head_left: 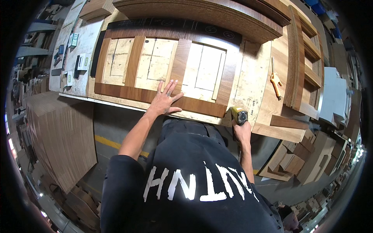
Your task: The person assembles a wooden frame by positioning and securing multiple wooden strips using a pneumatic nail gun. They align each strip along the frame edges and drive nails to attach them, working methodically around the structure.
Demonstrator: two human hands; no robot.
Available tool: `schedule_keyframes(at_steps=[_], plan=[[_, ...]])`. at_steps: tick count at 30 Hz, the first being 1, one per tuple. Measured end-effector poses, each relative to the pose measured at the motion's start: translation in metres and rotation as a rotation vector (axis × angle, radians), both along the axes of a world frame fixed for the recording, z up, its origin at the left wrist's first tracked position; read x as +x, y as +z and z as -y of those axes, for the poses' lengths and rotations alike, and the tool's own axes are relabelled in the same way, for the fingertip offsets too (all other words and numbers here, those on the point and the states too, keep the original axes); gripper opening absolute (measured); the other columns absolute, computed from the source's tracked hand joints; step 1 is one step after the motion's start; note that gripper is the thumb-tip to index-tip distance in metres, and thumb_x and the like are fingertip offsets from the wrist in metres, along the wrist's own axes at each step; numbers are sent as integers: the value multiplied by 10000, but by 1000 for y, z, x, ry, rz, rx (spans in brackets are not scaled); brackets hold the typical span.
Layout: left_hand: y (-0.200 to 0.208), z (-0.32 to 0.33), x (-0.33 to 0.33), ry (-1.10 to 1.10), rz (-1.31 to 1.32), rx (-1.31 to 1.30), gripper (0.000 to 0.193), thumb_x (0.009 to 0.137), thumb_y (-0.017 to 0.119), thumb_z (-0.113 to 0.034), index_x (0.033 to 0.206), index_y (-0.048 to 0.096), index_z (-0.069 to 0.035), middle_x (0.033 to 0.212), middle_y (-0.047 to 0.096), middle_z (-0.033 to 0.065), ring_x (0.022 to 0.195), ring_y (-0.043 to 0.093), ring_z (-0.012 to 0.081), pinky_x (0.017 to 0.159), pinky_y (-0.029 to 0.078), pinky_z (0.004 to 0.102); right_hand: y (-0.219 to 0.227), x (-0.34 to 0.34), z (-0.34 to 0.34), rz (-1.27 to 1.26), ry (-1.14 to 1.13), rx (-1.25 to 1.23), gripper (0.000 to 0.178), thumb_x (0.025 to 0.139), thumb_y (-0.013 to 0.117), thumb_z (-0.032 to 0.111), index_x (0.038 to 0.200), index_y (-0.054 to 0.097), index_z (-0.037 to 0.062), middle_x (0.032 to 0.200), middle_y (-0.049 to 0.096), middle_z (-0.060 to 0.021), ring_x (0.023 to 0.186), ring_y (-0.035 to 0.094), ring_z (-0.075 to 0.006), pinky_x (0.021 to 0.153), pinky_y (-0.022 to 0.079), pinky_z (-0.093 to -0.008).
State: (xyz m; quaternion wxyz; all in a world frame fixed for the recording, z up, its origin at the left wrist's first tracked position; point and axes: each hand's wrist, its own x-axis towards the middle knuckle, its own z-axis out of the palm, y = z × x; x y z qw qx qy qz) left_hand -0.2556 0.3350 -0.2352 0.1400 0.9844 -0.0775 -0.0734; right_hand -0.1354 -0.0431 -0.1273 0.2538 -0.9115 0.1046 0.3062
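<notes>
– While the left grip (165,103) rests at six o'clock on the brown wooden frame with three rectangular openings (180,62), how far open is it?

– Wide: it is splayed toward one o'clock, palm down across the near rail.

– And the right grip (242,131)?

– Wrapped around a yellow-and-black pistol-shaped tool (239,114), at four o'clock from the frame's middle. That tool sits just beside the frame's near corner; whether it touches the wood, I cannot tell.

– Where does the frame lie?

– Flat on the pale wooden tabletop (254,70), along its near edge. Beyond it, at one o'clock, are stacked long brown wooden pieces (210,19); at three, an orange-yellow hand tool with a slim shaft (276,80); at nine, a small white box-shaped object (83,61).
</notes>
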Motion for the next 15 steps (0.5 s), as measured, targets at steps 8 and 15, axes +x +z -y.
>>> schedule_keyframes(at_steps=[8,15], plan=[[-9,-2,-4,7,35,-79,835,868,616,-734,1575,418,-336,1715,132,161,1589,105,337,1233,85,666,-34,3,-8,11,54,-47,382,801,708,258,944,705,-97,840,700,-319,856,730,-435,769,551,-469],[-19,-38,-23,-19,63,-58,918,903,613,-687,1639,278,-252,1704,166,183,1571,177,350,1253,137,602,-24,7,-17,99,183,-53,321,782,698,220,887,692,-84,793,686,-311,787,719,-435,716,547,-476]])
